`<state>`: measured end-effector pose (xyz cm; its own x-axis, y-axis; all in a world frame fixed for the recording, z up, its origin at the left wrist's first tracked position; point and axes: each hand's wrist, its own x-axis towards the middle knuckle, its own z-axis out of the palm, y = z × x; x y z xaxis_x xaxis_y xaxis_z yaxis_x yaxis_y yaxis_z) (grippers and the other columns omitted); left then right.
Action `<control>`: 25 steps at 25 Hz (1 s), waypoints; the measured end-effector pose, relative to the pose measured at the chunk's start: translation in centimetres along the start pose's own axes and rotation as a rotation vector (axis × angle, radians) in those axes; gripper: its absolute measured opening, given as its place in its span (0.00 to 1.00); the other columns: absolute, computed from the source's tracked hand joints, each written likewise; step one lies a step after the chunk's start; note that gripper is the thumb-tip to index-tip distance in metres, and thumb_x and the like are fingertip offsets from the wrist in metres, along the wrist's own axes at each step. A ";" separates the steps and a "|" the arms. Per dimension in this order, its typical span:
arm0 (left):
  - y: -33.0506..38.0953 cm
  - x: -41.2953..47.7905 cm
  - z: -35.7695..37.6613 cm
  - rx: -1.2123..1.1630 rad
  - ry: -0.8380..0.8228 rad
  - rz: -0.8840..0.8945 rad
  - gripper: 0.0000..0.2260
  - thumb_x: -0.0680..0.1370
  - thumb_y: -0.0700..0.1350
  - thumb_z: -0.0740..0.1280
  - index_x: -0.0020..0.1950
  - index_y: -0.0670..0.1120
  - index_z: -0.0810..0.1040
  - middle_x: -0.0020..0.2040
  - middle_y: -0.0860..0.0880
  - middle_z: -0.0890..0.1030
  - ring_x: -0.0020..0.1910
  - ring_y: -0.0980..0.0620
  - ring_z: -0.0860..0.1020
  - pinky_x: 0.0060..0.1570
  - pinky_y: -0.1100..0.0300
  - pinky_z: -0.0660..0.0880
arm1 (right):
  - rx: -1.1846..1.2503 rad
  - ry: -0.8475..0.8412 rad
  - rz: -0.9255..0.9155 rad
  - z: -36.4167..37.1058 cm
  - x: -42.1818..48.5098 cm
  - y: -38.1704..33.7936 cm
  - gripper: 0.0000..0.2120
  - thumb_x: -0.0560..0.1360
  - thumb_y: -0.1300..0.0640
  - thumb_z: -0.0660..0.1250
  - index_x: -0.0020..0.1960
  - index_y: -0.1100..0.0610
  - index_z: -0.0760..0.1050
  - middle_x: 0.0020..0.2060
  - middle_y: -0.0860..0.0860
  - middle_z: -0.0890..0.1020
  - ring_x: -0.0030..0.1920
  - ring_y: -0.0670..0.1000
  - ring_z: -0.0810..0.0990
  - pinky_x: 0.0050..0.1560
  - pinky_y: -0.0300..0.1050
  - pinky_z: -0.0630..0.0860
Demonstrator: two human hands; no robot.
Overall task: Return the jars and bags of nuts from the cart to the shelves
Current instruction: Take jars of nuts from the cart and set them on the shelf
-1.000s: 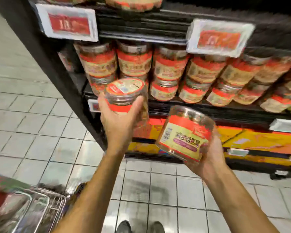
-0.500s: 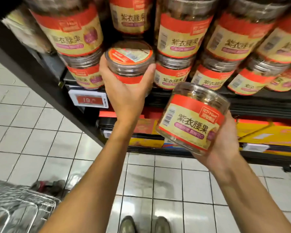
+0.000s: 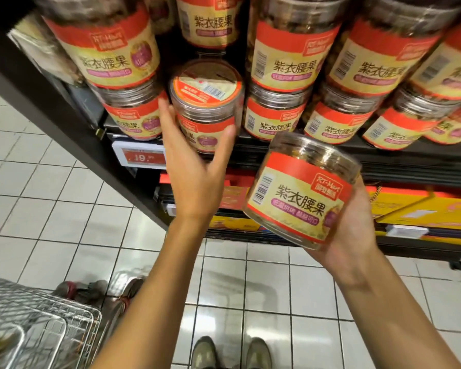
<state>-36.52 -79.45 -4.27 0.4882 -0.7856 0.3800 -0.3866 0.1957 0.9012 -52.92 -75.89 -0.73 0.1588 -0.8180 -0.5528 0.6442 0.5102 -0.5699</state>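
Since half a second ago the left hand [image 3: 194,166] has carried its jar [image 3: 206,107] deeper into the gap in the lower row on the shelf [image 3: 330,153], upper centre of the frame, and the view has closed in on the display. Its thumb and fingers are wrapped around that jar, which tilts lid-first toward us. The right hand [image 3: 349,230], right of centre, cups a second jar [image 3: 301,193] from below, leaning and well clear of the shelf.

Risk, as I judge it: the gap is tight, with stacked jars [image 3: 285,59] touching or nearly so on both sides. Pushed in crooked, the tilted jar could nudge a neighbour and topple the upper tier. The shopping cart [image 3: 40,326] sits lower left.
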 end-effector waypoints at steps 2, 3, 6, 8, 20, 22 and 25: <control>-0.2 -2.8 -1.5 0.190 0.030 0.140 0.29 0.78 0.46 0.62 0.73 0.34 0.56 0.73 0.40 0.63 0.73 0.47 0.63 0.72 0.50 0.62 | 0.004 0.017 0.002 0.2 -0.2 0.0 0.29 0.76 0.37 0.53 0.32 0.51 0.84 0.34 0.51 0.85 0.35 0.52 0.85 0.35 0.53 0.82; -0.5 -4.0 -2.0 0.338 0.006 0.282 0.25 0.79 0.42 0.62 0.72 0.33 0.60 0.71 0.40 0.64 0.72 0.45 0.64 0.71 0.50 0.63 | 0.010 0.028 -0.001 0.3 -0.2 -0.1 0.29 0.76 0.37 0.53 0.32 0.51 0.83 0.33 0.51 0.85 0.34 0.51 0.85 0.34 0.52 0.82; -1.9 -4.7 -2.9 0.654 -0.176 0.599 0.25 0.74 0.38 0.70 0.69 0.36 0.68 0.70 0.42 0.65 0.71 0.43 0.64 0.70 0.47 0.63 | 0.027 0.031 -0.026 0.7 -0.1 -0.2 0.29 0.77 0.38 0.53 0.31 0.51 0.83 0.32 0.50 0.84 0.33 0.51 0.84 0.36 0.52 0.82; -2.0 -3.7 -2.7 0.724 -0.212 0.591 0.27 0.72 0.40 0.73 0.68 0.36 0.70 0.70 0.43 0.64 0.71 0.40 0.64 0.69 0.46 0.61 | 0.042 0.027 -0.046 0.9 0.1 -0.2 0.28 0.77 0.38 0.52 0.32 0.52 0.82 0.32 0.49 0.84 0.34 0.50 0.84 0.36 0.51 0.82; -0.9 -2.0 -2.2 0.651 -0.310 0.583 0.17 0.77 0.38 0.64 0.64 0.34 0.73 0.66 0.37 0.73 0.66 0.37 0.71 0.67 0.43 0.67 | -0.025 0.022 -0.072 2.1 -0.4 0.3 0.31 0.78 0.38 0.50 0.29 0.50 0.82 0.31 0.49 0.84 0.32 0.49 0.84 0.31 0.45 0.79; 0.2 -2.4 -3.8 0.326 -0.210 0.279 0.11 0.78 0.39 0.62 0.58 0.38 0.79 0.57 0.40 0.80 0.58 0.42 0.78 0.61 0.46 0.73 | -0.109 0.050 -0.079 2.7 -0.3 0.1 0.29 0.78 0.37 0.50 0.34 0.48 0.83 0.34 0.49 0.85 0.35 0.50 0.85 0.34 0.47 0.80; 4.1 -2.1 -5.8 -0.298 -0.233 -0.295 0.13 0.78 0.50 0.58 0.50 0.47 0.80 0.46 0.50 0.84 0.50 0.50 0.82 0.50 0.58 0.77 | -0.287 0.082 -0.160 4.7 0.1 0.1 0.25 0.78 0.37 0.49 0.51 0.49 0.80 0.43 0.52 0.86 0.45 0.52 0.85 0.48 0.53 0.81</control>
<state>-34.64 -73.61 -0.19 0.3417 -0.9370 0.0733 0.0000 0.0780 0.9970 -49.32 -77.16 2.01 0.0047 -0.8756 -0.4831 0.4176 0.4407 -0.7946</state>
